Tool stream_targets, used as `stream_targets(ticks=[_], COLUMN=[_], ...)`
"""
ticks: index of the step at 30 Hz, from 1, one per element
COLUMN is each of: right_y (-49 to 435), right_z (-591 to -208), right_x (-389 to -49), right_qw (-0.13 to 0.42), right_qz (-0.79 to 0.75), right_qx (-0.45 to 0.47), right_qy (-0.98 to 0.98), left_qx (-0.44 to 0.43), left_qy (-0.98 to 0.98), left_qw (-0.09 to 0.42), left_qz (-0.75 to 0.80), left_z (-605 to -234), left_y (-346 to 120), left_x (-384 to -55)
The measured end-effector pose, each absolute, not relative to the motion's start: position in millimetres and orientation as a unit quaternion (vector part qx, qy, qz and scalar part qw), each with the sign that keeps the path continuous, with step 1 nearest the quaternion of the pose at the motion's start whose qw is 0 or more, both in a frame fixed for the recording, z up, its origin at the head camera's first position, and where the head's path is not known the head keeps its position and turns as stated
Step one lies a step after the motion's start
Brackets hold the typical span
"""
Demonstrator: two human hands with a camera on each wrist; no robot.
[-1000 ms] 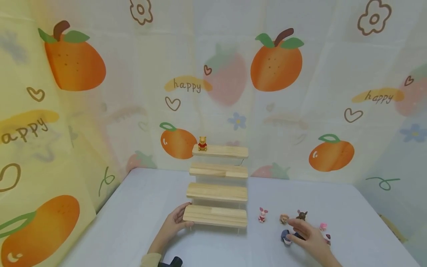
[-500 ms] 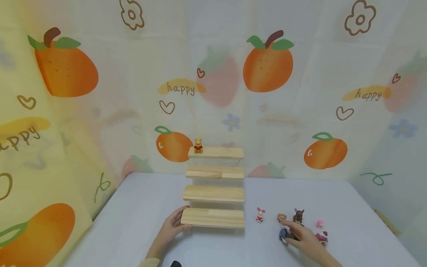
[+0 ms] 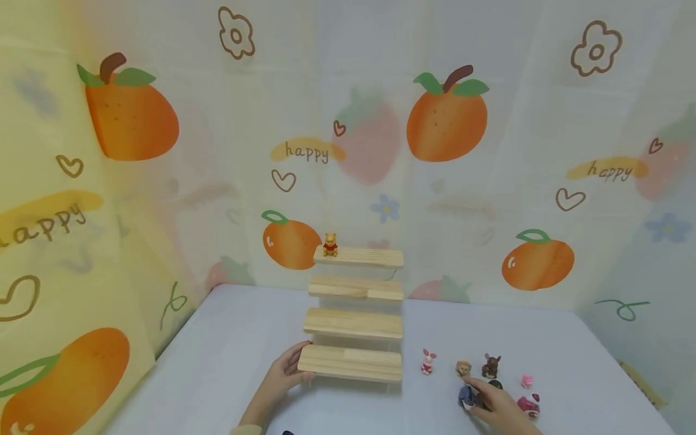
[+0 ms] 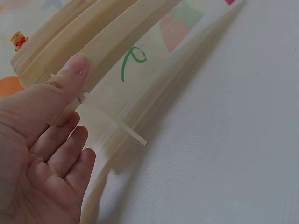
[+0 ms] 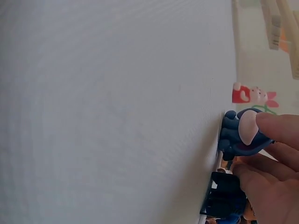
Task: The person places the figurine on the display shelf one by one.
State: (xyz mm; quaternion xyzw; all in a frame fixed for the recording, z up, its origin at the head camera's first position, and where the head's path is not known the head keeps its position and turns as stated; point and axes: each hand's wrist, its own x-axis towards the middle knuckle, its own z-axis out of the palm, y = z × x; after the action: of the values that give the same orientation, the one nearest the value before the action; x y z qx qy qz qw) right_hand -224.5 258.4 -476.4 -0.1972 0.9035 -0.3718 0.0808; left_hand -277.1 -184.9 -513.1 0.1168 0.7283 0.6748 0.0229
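A wooden stepped shelf rack stands mid-table. My left hand grips the left end of its lowest board, thumb on top in the left wrist view and fingers below. A yellow bear figurine in a red shirt sits at the left of the top board. Right of the rack, my right hand pinches a blue donkey figurine, the thumb on its pale muzzle in the right wrist view. A dark figurine is close beside it, partly behind the hand.
Around the right hand stand a pink-and-red piglet, a tan-headed figurine, a brown figurine, a small pink piece and a magenta-and-white figurine. A fruit-printed cloth hangs behind the table.
My right hand has moved in from above the figurines, and its thumb and fingers have closed on the blue donkey. The left hand stays on the rack; the head view shifts slightly.
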Motion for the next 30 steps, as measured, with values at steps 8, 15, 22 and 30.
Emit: stream_targets(ticks=[8, 15, 22, 30], right_y=[256, 249, 244, 243], right_z=[-469, -478, -473, -472], right_x=[-231, -228, -227, -223], right_qw=[0.063, 0.045, 0.048, 0.048], right_qz=[-0.332, -0.33, -0.34, -0.391], right_qx=[-0.216, -0.235, -0.137, -0.104], right_qy=[0.916, 0.913, 0.929, 0.913], left_qx=[0.134, 0.104, 0.12, 0.121], left_qy=[0.732, 0.743, 0.738, 0.731], left_qw=[0.002, 0.0, -0.003, 0.01], left_qz=[0.668, 0.661, 0.664, 0.672], left_z=[-507, -507, -511, -514], left_y=[-185, -193, -189, -185], left_x=[-283, -277, -281, -279])
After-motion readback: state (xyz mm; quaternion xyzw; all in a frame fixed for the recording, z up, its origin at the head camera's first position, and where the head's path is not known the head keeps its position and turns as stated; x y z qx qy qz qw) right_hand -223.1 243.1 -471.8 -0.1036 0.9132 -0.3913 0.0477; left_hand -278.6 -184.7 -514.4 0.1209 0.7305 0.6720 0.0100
